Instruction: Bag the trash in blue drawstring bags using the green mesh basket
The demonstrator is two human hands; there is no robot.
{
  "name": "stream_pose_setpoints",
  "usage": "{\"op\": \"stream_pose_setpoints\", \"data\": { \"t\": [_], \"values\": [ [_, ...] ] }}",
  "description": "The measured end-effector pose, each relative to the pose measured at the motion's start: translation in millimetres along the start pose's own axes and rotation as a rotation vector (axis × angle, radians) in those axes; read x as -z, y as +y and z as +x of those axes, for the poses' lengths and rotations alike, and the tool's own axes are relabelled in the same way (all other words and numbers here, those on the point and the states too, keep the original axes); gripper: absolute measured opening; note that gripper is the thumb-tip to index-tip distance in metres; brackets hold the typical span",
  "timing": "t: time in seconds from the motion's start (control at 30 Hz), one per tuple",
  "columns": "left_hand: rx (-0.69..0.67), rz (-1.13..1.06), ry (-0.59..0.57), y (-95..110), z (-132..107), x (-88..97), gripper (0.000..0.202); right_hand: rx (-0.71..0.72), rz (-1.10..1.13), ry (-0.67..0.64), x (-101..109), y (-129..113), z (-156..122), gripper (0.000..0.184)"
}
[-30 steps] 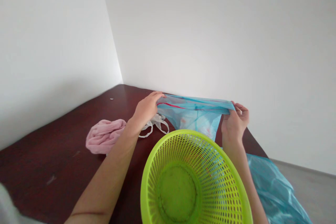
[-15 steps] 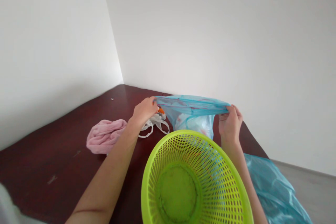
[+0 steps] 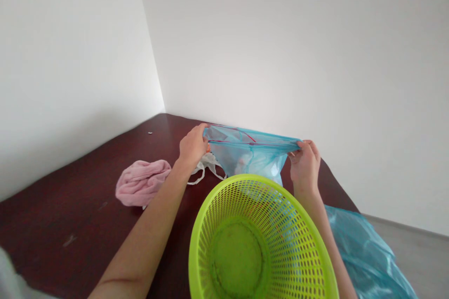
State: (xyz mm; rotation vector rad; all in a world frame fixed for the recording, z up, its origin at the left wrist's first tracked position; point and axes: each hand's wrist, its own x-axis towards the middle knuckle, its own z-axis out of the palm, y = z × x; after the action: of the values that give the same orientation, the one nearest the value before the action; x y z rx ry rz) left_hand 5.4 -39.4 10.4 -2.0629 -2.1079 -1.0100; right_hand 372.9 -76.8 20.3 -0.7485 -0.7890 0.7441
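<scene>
A translucent blue plastic bag (image 3: 247, 156) with a red drawstring hangs stretched between my hands, with something pale inside it. My left hand (image 3: 192, 145) pinches its left top corner, and my right hand (image 3: 304, 164) grips the right end of the top edge. Below my left hand lie the white plastic handles of a crumpled bag (image 3: 207, 167). A lime-green plastic mesh basket (image 3: 224, 194) stands tilted in the foreground, below and between my forearms, and hides the bag's lower part.
A pink cloth (image 3: 142, 183) lies on the dark red table (image 3: 70, 208). More blue plastic (image 3: 365, 257) drapes past the table's right edge toward a grey floor (image 3: 403, 252). White walls (image 3: 280, 46) meet behind the table's far corner. A white fabric (image 3: 7, 275) intrudes at lower left.
Both hands have shifted left, carrying the bag's top edge with them. The bag's top now looks flatter and narrower, and the orange bit seen near my left hand is hidden.
</scene>
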Motion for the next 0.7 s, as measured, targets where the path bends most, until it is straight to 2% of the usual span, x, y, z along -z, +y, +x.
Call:
{"op": "stream_pose_setpoints", "data": {
  "t": [0.1,0.23,0.43,0.57,0.63,0.7],
  "values": [
    [-0.073,-0.072,-0.051,-3,1,-6.6,0.071,0.017,0.024,0.047,0,2,0,0.035],
    [-0.165,-0.19,-0.09,-8,5,-15.3,0.074,0.03,0.041,0.073,4,3,3,0.03],
    [-0.211,-0.374,-0.022,-10,12,-20.7,0.087,-0.085,0.007,-0.001,12,0,9,0.025],
    [-0.169,-0.419,0.006,6,5,-13.8,0.098,-0.083,-0.217,-0.083,8,-5,5,0.011],
    [-0.196,-0.431,-0.013,20,-3,-7.9,0.105,0.027,-0.423,-0.136,5,-7,0,0.02],
    [-0.236,-0.44,-0.063,35,-12,-1.7,0.107,0.209,-0.652,-0.187,1,-6,-5,0.024]
  ]
}}
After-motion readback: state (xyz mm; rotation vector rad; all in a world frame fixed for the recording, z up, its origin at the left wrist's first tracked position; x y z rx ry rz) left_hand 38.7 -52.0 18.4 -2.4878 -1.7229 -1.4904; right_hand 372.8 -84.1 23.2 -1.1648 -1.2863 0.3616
